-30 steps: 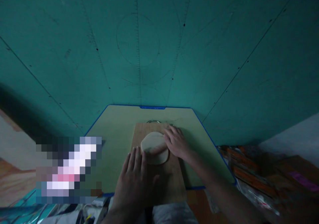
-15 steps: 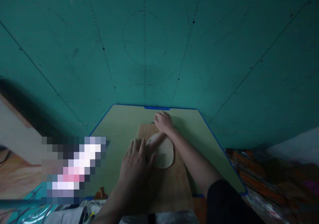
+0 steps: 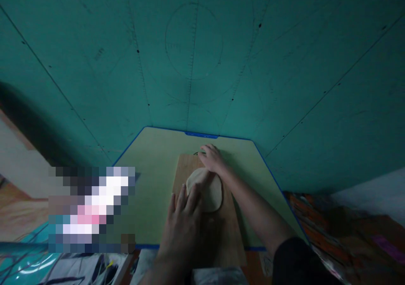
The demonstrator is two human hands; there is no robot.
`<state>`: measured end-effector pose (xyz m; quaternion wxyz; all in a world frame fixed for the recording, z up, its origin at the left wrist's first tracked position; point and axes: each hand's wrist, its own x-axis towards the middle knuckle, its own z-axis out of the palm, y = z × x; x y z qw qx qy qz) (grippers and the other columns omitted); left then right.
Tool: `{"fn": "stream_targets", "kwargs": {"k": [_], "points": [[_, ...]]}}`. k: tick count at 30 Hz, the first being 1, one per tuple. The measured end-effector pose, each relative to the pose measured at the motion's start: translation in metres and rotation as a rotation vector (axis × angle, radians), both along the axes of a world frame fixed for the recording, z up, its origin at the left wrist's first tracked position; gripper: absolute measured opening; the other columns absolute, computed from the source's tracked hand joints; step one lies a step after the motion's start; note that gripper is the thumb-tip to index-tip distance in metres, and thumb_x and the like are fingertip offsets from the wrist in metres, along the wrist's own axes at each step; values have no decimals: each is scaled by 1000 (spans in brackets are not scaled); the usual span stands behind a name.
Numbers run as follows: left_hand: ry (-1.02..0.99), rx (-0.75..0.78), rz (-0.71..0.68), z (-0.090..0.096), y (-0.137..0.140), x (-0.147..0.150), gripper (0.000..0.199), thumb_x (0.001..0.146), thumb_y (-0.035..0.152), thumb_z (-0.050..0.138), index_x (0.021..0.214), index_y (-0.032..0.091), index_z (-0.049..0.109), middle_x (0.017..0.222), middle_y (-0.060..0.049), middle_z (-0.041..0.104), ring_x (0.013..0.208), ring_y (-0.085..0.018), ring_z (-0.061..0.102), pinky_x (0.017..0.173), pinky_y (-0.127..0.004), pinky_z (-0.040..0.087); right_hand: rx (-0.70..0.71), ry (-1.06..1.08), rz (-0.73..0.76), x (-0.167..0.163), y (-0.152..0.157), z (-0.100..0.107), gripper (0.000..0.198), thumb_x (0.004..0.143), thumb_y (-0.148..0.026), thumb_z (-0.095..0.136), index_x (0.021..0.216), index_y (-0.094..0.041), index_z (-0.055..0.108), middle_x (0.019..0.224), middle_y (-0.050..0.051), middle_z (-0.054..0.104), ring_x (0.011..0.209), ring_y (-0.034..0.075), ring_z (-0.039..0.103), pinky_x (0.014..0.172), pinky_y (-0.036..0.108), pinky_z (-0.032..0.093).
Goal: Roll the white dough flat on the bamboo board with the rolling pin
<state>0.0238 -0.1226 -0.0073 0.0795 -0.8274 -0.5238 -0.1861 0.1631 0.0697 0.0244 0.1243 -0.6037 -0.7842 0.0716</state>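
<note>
A round, flattened sheet of pale dough point(image 3: 213, 196) lies on a wooden board point(image 3: 218, 240). Across it slants what looks like a slim rolling pin point(image 3: 203, 183), dim and partly hidden by both hands. My left hand point(image 3: 183, 217) rests over its near end at the dough's left edge, fingers stretched out and apart. At the far end, my right hand point(image 3: 211, 156) lies over the pin near the board's top edge, its fingers extended and slightly bent. The right forearm passes along the dough's right side.
The board sits on a pale folding table point(image 3: 152, 183) with a blue rim. A green wall panel point(image 3: 202, 57) with drawn lines rises behind it. A blurred-out patch point(image 3: 98, 209) covers the table's left side. Orange-brown clutter point(image 3: 341, 234) lies at the right.
My left hand has slid right and nearer, now overlapping the dough's lower left. My right hand's fingers have straightened from a curl. The whole view has shifted slightly.
</note>
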Motion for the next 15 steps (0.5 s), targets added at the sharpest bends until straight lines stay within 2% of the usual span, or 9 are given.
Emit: {"fn": "stream_targets", "kwargs": {"k": [4,7,11,15], "points": [[-103,-33,31,-4,8,-20,62,96,38,47,152,17,32,148,-16,50,136,-36,47,103,-52,50,31,19,41,-41,15,7,31,98,-37,45,116,-21,65,125,10,63,117,25,56,101,39,40],[-149,1,40,-12,7,-21,65,97,34,45,155,16,24,147,-19,50,135,-33,49,104,-51,49,32,22,85,-51,18,8,31,98,-37,45,116,-22,65,126,9,63,117,24,55,101,38,39],[-70,78,-55,-15,-1,4,57,94,29,49,147,11,39,150,-25,44,137,-38,45,100,-48,52,-19,2,106,-29,14,4,29,97,-29,49,121,-24,64,130,7,61,121,20,54,105,34,37],[-28,103,-49,-3,-13,38,56,90,31,53,143,13,48,152,-21,44,140,-39,40,105,-50,47,-71,-23,89,10,4,-1,35,98,-20,42,127,-22,61,134,7,59,126,16,52,105,28,36]]}}
